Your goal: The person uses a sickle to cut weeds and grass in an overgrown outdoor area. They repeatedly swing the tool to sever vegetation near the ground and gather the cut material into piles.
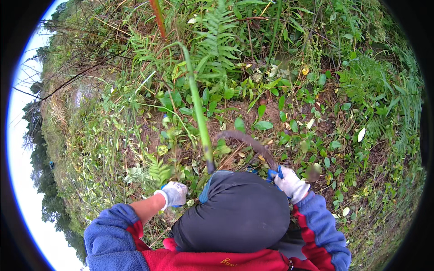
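Observation:
My right hand (291, 183), in a white work glove with blue on its gripping side, is closed around a sickle (258, 146). The curved, dull brown blade arcs up and left over the ground, slightly blurred; its handle is mostly hidden in my fist. My left hand (175, 194), gloved alike, is curled low over leafy plants left of my knee (237, 206). Its palm faces away, so I cannot tell whether anything is in it. A green stalk (199, 111), bent over at the top, rises in front of my knee, its dark lower end beside it.
Fern fronds (218, 40) and long grass grow ahead, with a reddish stem (157, 17) at the top. Bare brown soil (251, 113) shows among low broad leaves. Thin dark branches (67, 80) reach in at left. Trees (51, 189) and pale sky lie beyond the slope.

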A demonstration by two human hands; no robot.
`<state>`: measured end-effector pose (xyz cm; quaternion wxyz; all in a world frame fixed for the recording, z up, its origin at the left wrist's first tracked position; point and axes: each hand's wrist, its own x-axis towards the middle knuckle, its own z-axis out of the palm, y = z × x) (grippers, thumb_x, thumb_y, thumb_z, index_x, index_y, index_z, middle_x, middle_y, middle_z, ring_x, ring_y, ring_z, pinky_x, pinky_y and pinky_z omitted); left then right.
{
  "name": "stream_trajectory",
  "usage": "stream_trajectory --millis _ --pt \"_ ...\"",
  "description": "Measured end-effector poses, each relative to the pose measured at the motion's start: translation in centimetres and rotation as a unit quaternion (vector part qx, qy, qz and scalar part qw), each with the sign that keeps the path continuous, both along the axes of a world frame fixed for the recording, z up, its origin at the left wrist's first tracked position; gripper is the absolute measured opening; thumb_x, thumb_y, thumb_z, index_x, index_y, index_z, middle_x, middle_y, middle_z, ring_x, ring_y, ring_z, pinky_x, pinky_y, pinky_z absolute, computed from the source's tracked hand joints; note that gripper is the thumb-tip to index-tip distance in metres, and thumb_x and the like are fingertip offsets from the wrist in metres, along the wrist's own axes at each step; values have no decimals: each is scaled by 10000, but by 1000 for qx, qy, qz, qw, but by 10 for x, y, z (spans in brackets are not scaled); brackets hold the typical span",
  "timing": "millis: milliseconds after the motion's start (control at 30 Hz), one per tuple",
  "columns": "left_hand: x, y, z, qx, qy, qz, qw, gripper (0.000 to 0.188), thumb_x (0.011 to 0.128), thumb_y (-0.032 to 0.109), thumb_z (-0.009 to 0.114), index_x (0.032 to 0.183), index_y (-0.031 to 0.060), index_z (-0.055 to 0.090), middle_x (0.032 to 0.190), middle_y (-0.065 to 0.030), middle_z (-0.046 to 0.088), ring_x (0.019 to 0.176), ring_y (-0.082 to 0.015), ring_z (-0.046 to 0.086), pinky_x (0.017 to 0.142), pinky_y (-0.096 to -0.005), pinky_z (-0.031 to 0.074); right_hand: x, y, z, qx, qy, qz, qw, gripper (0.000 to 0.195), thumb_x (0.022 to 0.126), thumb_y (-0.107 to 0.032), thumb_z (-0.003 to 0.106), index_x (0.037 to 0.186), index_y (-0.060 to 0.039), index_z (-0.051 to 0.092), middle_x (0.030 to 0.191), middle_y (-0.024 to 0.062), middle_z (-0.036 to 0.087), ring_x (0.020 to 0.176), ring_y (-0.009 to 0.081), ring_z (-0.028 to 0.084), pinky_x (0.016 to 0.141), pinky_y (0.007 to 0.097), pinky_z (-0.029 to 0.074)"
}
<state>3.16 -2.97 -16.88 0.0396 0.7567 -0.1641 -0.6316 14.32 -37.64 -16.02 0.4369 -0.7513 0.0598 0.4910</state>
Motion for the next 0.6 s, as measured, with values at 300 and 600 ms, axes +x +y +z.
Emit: stream_trajectory --millis 300,600 --pt "-12 14 24 67 -302 -50 950 175 678 216 561 794 92 603 701 -69 599 680 -223 585 579 -365 434 42 119 -37 30 3 38 999 226 853 -251 464 894 -33 506 564 75 528 454 182 518 418 339 413" --pt "82 24 -11 43 -510 -115 852 674 729 102 464 1331 -36 194 1287 -278 334 916 -291 503 761 -378 436 31 173 -70 5 -98 258 961 296 814 -288 500 814 3 552 688 200 572 656 352 567 577 421 433"
